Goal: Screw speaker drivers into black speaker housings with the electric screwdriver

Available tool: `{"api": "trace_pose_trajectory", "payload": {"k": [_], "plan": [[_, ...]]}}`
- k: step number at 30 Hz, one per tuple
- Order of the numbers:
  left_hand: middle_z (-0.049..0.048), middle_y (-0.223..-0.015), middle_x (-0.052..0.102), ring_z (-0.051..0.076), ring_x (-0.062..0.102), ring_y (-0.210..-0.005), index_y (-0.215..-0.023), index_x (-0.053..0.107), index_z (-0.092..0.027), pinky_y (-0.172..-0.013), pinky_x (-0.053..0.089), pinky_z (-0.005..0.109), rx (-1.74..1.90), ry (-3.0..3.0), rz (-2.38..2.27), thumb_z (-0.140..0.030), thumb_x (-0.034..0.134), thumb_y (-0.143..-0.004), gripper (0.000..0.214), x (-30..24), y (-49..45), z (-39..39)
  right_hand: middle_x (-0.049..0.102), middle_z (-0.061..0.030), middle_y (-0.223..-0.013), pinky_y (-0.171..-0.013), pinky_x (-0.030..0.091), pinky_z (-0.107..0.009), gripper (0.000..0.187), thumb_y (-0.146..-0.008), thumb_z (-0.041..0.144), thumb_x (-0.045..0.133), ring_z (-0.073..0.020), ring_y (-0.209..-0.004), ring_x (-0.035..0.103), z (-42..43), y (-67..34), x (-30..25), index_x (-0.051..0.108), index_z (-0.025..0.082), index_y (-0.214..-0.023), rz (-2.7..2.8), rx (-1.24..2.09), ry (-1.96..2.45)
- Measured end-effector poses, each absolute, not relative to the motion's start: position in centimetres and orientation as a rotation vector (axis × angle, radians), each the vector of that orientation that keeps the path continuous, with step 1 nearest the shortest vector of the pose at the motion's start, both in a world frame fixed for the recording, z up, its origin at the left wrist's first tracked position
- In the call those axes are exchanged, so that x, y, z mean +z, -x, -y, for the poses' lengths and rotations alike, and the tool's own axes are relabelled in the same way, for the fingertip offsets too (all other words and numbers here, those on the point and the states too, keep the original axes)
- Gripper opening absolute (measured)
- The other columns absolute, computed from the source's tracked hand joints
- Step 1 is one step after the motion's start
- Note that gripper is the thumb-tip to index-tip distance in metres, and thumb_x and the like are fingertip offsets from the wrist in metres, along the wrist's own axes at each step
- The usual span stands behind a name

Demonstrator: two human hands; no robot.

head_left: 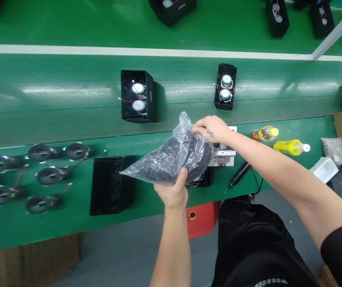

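A clear plastic bag (171,155) full of small dark pieces, too small to name, hangs between my hands above the green bench. My left hand (173,191) supports it from below, thumb pressed on its front. At the bag's gathered upper right part, my right hand (211,128) pinches the plastic. Behind the bag, partly covered, are a metal fixture (224,157) and a black part (205,179). Left of the bag lies a black speaker housing (106,185).
Several loose speaker drivers (40,175) lie at the left. An electric screwdriver (239,175), two bottles (290,147), a white tray (323,169) and a bag of small metal parts (340,149) are at the right. Housings with drivers (137,95) sit on the green conveyor (78,107). A red stool (202,223) stands below.
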State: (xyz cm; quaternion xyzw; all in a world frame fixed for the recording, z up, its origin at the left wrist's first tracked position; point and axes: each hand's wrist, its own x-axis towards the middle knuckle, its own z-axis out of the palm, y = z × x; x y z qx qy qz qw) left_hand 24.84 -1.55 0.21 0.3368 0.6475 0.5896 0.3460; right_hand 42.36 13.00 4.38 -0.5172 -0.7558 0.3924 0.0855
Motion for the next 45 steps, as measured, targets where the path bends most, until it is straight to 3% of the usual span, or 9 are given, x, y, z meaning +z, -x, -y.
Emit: {"api": "trace_pose_trajectory", "payload": {"k": [3,10,25,45], "plan": [[0.0099,-0.111,0.071,0.031,0.071,-0.109,-0.106,0.067,-0.016,-0.108,0.055,0.054,1.522,-0.887,-1.698,-0.061,0.094,-0.057,0.071,0.2,-24.9,1.6,0.075,-0.0052,-0.092,-0.075,0.035,-0.029,0.028,-0.103,0.026,0.054,-0.0191,-0.085,0.062,-12.9,-42.3,4.4,0.081,0.018,-0.103,2.249,1.159,1.541],[0.0101,-0.114,0.07,0.03,0.07,-0.111,-0.108,0.066,-0.016,-0.109,0.055,0.051,1.515,-0.911,-1.716,-0.06,0.092,-0.061,0.069,0.2,-24.9,1.9,0.072,-0.004,-0.083,-0.073,0.033,-0.029,0.03,-0.102,0.026,0.053,-0.0189,-0.08,0.06,-13.0,-42.1,4.3,0.078,0.018,-0.088,2.279,1.144,1.516],[0.01,-0.113,0.07,0.032,0.069,-0.115,-0.114,0.066,-0.015,-0.11,0.054,0.052,1.518,-0.932,-1.724,-0.062,0.09,-0.063,0.073,0.1,-24.9,1.9,0.069,-0.0042,-0.08,-0.073,0.033,-0.031,0.031,-0.101,0.027,0.051,-0.0198,-0.078,0.058,-13.2,-42.2,4.9,0.076,0.018,-0.084,2.32,1.122,1.484],[0.0112,-0.116,0.072,0.03,0.071,-0.112,-0.11,0.067,-0.017,-0.11,0.054,0.052,1.557,-0.83,-1.698,-0.061,0.092,-0.062,0.069,-1.1,-24.6,2.2,0.076,-0.0057,-0.093,-0.077,0.038,-0.03,0.029,-0.103,0.027,0.052,-0.0198,-0.087,0.066,-12.7,-41.9,4.5,0.08,0.016,-0.1,2.238,1.158,1.515]]}}
